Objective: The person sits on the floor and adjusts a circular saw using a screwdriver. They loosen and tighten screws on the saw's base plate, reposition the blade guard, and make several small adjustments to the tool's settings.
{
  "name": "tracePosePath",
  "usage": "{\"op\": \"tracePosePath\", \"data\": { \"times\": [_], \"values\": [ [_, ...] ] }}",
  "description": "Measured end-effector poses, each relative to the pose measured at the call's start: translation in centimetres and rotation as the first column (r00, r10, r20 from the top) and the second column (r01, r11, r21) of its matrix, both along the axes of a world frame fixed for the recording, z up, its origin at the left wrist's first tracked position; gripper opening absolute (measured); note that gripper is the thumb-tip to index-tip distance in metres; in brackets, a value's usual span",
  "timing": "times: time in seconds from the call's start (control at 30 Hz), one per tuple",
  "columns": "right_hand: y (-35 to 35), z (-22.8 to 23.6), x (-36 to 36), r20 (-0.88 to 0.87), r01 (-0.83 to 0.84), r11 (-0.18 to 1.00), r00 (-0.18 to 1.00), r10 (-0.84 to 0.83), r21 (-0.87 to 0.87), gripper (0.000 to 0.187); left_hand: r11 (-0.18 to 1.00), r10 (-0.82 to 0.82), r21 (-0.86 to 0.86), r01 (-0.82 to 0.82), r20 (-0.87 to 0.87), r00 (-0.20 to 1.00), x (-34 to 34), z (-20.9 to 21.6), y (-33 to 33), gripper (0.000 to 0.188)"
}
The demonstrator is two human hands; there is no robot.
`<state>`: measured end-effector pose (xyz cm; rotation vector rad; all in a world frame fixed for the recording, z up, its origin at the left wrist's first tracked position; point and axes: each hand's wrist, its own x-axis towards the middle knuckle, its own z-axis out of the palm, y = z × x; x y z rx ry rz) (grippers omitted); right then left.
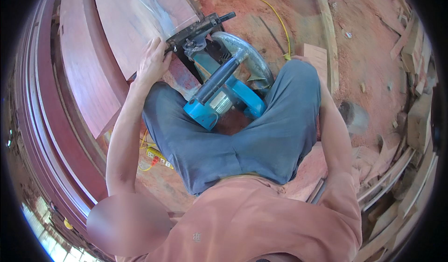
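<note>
A blue circular saw (249, 97) with a black handle (221, 76) and a curved metal guard (254, 59) sits between my knees, tilted, its dark base plate (193, 32) against the end of a wide reddish board (144, 10). My left hand (153, 59) is at the near left corner of that plate, its fingers bent around the edge beside the board. Most of my right hand (298, 58) is hidden behind my right knee. Only a bit of it shows, near a small wooden block (315, 59) and the end of a yellow cord (280, 17).
Long dark-red planks (56, 108) run along the left, beside a pale curved board (86, 61). A yellow power strip (157, 155) lies on the dusty floor by my left thigh. A long timber strip (329, 33) lies ahead right; scrap wood (415, 117) is piled at the far right.
</note>
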<state>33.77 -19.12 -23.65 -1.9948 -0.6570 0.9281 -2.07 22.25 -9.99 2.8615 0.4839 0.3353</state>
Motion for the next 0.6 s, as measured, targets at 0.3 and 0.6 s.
{"op": "tracePosePath", "data": {
  "times": [0.3,0.6],
  "values": [
    [6.0,-4.2,-2.3,0.323,-0.128,0.874,0.896,0.305,-0.469,0.05,1.0,0.031,-0.003,-0.031,-0.021,0.999,-0.3,0.4,-0.3,0.017],
    [9.6,8.9,-3.1,-0.706,-0.422,0.892,0.681,0.194,-0.162,0.063,0.998,0.049,-0.028,-0.049,-0.01,0.999,-0.3,0.7,-0.7,0.016]
  ]
}}
